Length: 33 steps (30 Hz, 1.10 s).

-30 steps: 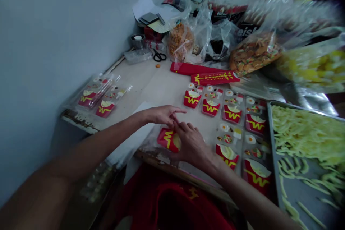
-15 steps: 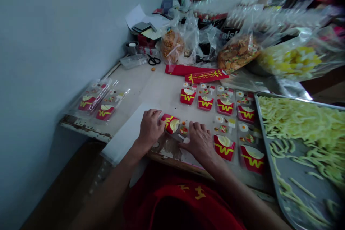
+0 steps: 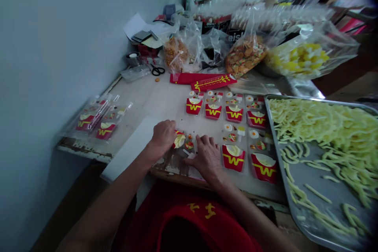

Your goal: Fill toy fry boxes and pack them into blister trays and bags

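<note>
A clear plastic pack lies on its side near the table's front edge, with a red fries carton and small toy food pieces inside. My left hand is closed over its left end, and its knuckles hide most of the red carton. At the other end is my right hand, its thumb along the near edge and its fingers at the far edge. What the fingertips pinch underneath is hidden. Similar packs lie in rows just right of my right hand.
A metal tray of pale yellow fry-shaped strips stands at the right. Two wrapped packs lie at the left edge, near a white sheet. Behind are red printed cards, scissors and bags of small pieces.
My left hand has closed further over the carton end, covering the yellow W that showed before. My right hand keeps its place at the other end. The whole view has shifted slightly.
</note>
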Available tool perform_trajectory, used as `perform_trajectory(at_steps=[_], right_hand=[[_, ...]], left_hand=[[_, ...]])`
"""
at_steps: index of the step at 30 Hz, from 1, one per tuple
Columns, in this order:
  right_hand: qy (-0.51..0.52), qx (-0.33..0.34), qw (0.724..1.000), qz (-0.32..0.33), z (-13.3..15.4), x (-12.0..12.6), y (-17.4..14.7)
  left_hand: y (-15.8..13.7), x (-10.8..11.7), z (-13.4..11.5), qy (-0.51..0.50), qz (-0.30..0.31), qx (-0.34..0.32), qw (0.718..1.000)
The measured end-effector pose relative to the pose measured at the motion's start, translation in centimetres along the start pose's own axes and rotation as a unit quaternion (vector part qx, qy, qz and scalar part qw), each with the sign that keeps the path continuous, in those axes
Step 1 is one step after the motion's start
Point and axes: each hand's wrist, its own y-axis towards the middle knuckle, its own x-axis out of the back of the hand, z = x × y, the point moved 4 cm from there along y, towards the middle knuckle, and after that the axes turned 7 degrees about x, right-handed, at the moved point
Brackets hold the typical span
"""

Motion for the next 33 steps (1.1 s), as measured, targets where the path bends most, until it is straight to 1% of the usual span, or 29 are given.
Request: perform_trajectory(at_steps=[3,5,7,9,11,12,14,16,17,18,19,20,22,23,24,25,26,28,30,32,33], right_hand=[[0.024,0.008,1.000,-0.004,-0.2,-0.3,0.0],[0.032,0.016,0.999,0.000,0.1,-0.3,-0.1],[0.036,0.020,0.999,0.003,0.5,0.3,-0.1],[0.036,0.030,0.999,0.000,1.2,1.2,-0.1],[0.037,0.048,0.998,-0.006,2.0,2.1,0.1],[0.041,0.059,0.997,-0.010,2.3,2.3,0.2],[0.073,0.076,0.994,-0.025,2.4,2.4,0.4],[0.157,0.065,0.984,-0.058,1.5,1.9,0.6],[0.225,0.039,0.971,-0.074,0.8,1.6,0.6],[0.310,0.003,0.948,-0.076,-0.2,1.0,0.6],[0.408,-0.036,0.911,-0.055,-1.0,0.3,0.7],[0.506,-0.071,0.860,-0.014,-1.5,-0.5,0.7],[0.663,-0.112,0.736,0.080,-1.6,-1.7,0.8],[0.709,-0.123,0.685,0.113,-1.4,-2.1,0.9],[0.735,-0.136,0.652,0.125,-1.1,-2.3,1.1],[0.744,-0.154,0.638,0.121,-0.7,-2.5,1.4],[0.743,-0.173,0.637,0.112,-0.4,-2.8,1.7],[0.730,-0.197,0.645,0.107,0.5,-3.5,2.1],[0.730,-0.196,0.643,0.119,1.4,-4.1,2.4],[0.742,-0.182,0.629,0.142,2.2,-4.4,2.6],[0.748,-0.172,0.622,0.153,2.5,-4.4,2.9]], left_hand=[[-1.3,0.5,0.8,0.026,0.023,0.021,0.999],[-2.3,0.8,0.5,0.015,0.017,0.002,1.000],[-3.5,1.1,-0.5,-0.023,-0.005,-0.030,0.999],[-5.0,1.3,-1.8,-0.085,-0.030,-0.056,0.994],[-6.4,1.2,-2.7,-0.162,-0.033,-0.059,0.984],[-7.0,1.1,-2.8,-0.204,-0.033,-0.044,0.977],[-7.6,1.0,-2.2,-0.285,-0.047,0.013,0.957],[-7.5,1.0,-0.9,-0.347,-0.076,0.077,0.932],[-7.2,1.0,-0.1,-0.366,-0.088,0.103,0.921],[-6.8,0.9,0.6,-0.379,-0.092,0.121,0.913],[-6.4,0.8,1.3,-0.389,-0.090,0.132,0.907],[-6.0,0.7,1.8,-0.398,-0.087,0.137,0.903],[-5.4,0.6,2.5,-0.408,-0.081,0.134,0.900],[-5.2,0.6,2.6,-0.406,-0.080,0.129,0.901],[-5.1,0.6,2.6,-0.403,-0.082,0.125,0.903],[-5.2,0.7,2.4,-0.400,-0.085,0.120,0.905],[-5.3,0.7,2.1,-0.400,-0.088,0.114,0.905],[-6.0,0.9,0.9,-0.410,-0.090,0.092,0.903],[-7.0,1.0,-0.6,-0.427,-0.085,0.069,0.898],[-7.9,1.0,-1.6,-0.455,-0.083,0.058,0.885],[-8.3,1.1,-1.8,-0.472,-0.089,0.049,0.876]])
